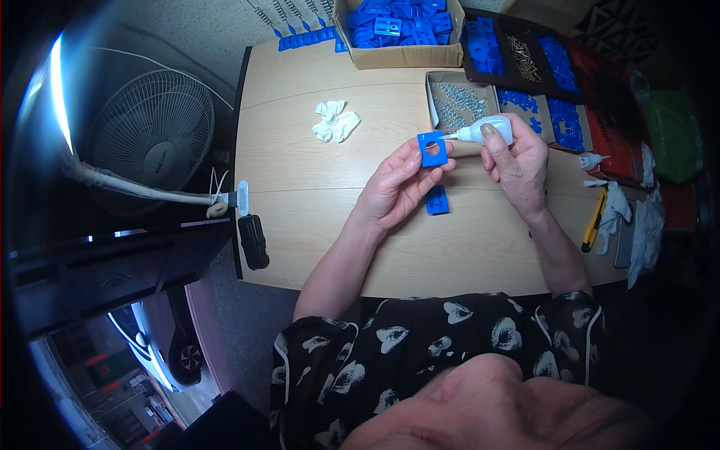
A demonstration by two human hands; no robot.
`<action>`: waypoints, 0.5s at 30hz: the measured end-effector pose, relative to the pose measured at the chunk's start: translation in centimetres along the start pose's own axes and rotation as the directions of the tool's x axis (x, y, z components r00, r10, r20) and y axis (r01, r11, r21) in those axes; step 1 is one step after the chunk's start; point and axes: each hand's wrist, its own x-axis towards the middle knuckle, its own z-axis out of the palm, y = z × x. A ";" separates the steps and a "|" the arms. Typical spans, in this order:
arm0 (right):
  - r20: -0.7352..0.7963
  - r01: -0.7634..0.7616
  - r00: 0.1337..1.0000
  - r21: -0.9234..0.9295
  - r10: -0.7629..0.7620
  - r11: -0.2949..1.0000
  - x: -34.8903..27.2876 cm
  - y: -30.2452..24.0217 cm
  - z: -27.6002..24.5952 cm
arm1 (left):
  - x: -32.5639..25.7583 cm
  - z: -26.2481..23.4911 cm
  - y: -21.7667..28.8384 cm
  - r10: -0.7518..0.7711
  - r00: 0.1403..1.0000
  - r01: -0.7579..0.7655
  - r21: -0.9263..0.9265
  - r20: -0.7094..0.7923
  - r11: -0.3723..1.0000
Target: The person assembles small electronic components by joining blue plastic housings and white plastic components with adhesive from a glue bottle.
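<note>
Tabletop (300,217) of pale wood spreads before a seated person, a dark caged fan (142,124) standing beyond its left edge. At the far side, a cardboard box (409,58) brims with blue plastic parts (416,22), beside a dark tray (510,84) of more parts; a shallow carton (430,101) holds small shiny metal pieces (463,105). Over the middle, the right hand (521,161) is curled in a grip and the left hand (397,184) pinches, thumb against fingers. Crumpled white tissue (335,121) lies to their left. The right hand's grip holds a white squeeze bottle (501,129) on its side. Between the left thumb and fingers, above the table, is a square blue plate (433,160) with a round hole; another blue piece (437,201) lies just nearer the person. The bottle's thin nozzle (452,136) points at the plate's upper right corner; whether they touch cannot be told.
</note>
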 end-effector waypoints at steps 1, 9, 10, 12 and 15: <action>-0.002 0.001 1.000 0.000 -0.001 1.000 0.0 0.0 0.0 | 0.0 0.0 0.0 -0.001 1.000 0.001 -0.002 0.004 1.000; -0.015 -0.077 0.997 0.044 0.078 0.996 0.3 0.7 -0.3 | 0.1 -0.1 -0.1 0.003 1.000 -0.003 -0.018 0.021 1.000; -0.015 -0.077 0.997 0.043 0.078 0.996 0.4 0.7 -0.4 | 0.1 0.0 -0.1 0.003 1.000 -0.002 -0.022 0.024 1.000; 0.007 -0.129 0.992 0.184 0.130 0.974 0.4 1.0 -0.6 | 0.2 0.0 -0.1 0.005 1.000 -0.004 -0.027 0.022 1.000; 0.028 -0.180 0.983 0.300 0.180 0.937 0.6 1.4 -0.6 | 0.1 0.1 0.0 0.008 1.000 -0.007 -0.038 0.015 0.999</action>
